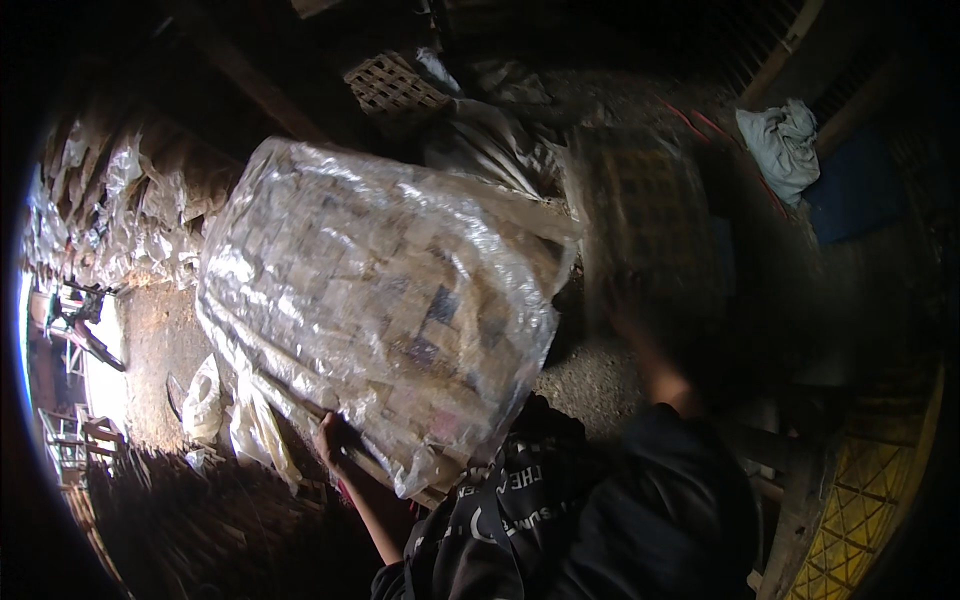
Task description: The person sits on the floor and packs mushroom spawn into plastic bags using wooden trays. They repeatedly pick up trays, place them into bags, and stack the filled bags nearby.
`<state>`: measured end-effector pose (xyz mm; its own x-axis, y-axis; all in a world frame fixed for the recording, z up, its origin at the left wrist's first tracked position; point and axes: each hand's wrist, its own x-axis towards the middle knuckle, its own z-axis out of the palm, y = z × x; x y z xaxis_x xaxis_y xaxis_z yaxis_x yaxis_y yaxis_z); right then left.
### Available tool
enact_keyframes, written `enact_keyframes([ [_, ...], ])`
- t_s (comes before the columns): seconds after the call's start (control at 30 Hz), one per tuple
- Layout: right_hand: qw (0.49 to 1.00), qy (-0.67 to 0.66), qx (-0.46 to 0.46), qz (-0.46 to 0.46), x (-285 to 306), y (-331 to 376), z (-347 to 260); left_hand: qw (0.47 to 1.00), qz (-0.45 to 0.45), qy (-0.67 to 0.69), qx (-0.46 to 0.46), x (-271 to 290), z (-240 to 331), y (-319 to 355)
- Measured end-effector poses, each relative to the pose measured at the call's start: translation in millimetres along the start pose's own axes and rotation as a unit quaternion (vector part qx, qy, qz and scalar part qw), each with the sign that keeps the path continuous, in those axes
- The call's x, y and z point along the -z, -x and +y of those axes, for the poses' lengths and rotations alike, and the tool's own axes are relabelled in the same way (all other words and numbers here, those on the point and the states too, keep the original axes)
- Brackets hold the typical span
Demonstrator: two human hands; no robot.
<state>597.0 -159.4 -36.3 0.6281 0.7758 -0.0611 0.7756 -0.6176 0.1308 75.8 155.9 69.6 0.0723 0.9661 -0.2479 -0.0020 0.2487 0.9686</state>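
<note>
A large woven panel (380, 290) wrapped in clear, wrinkled plastic fills the middle of the view, tilted in front of my body. My left hand (328, 440) is closed on its near left edge, with the fingers partly hidden under the rim. On the other side, my right hand (625, 295) reaches forward into shadow, smeared by motion, so its fingers do not show. Close to that hand is a dim, blurred lattice-like panel (650, 200); whether the two touch, I cannot tell.
Layers draped with plastic (120, 190) line the left. Crumpled white plastic bags (203, 400) lie near the panel's left side. A woven basket (395, 82) and grey sheeting (500, 145) are behind. At right are a pale cloth bundle (780, 145), a blue object (855, 195) and a yellow lattice (850, 510).
</note>
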Motion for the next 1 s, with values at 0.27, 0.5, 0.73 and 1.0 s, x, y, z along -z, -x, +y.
enact_keyframes([
  [0.27, 0.417, -0.892, -0.171, 0.036, 72.2, -8.4, -1.9, 0.991, -0.089, 0.073, 0.071, -154.5, 67.6, 25.4],
  [0.5, 0.283, -0.952, -0.118, 0.01, 189.6, 44.7, -23.0, 0.952, -0.267, 0.149, 0.006, -267.7, 97.5, 70.2],
  [0.73, 0.169, -0.963, -0.21, -0.028, 141.5, 84.0, -29.9, 0.885, -0.403, 0.225, 0.064, -327.7, 63.6, 85.9],
  [1.0, 0.144, -0.967, -0.206, 0.036, 141.8, 104.9, 10.9, 0.842, -0.473, 0.213, 0.145, -371.5, 30.6, 103.4],
])
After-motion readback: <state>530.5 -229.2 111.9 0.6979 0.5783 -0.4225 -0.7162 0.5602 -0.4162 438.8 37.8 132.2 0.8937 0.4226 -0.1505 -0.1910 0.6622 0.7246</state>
